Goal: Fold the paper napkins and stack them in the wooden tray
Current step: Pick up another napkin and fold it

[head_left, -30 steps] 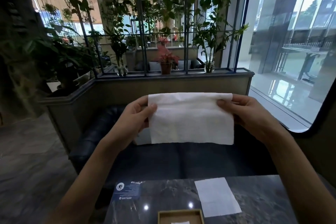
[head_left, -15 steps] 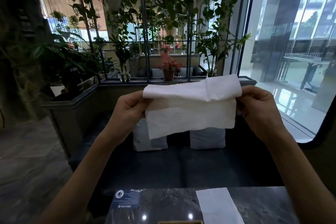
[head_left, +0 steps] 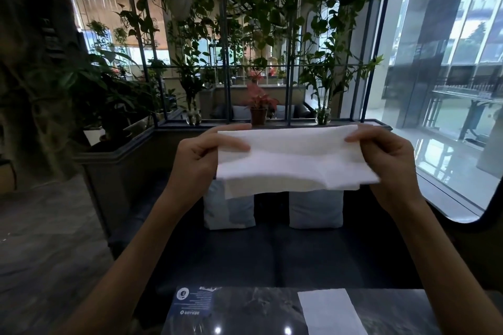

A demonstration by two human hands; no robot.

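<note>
A white paper napkin (head_left: 294, 160) is held up in the air at chest height, folded over lengthwise so a front flap hangs down over the back layer. My left hand (head_left: 198, 158) pinches its upper left corner. My right hand (head_left: 386, 160) pinches its upper right corner. A second white napkin (head_left: 330, 311) lies flat on the dark marble table (head_left: 258, 313) at the bottom right. The wooden tray is out of view.
A blue printed card (head_left: 194, 304) lies at the table's far left corner. Beyond the table stands a dark sofa (head_left: 272, 253) with two pale cushions (head_left: 315, 208), then a planter ledge with potted plants (head_left: 258, 109) and a metal trellis. A glass wall runs along the right.
The napkin's top edge was folded forward and down over the front, so the napkin is now a narrower strip. The view tilted upward, and the wooden tray dropped out of the frame.
</note>
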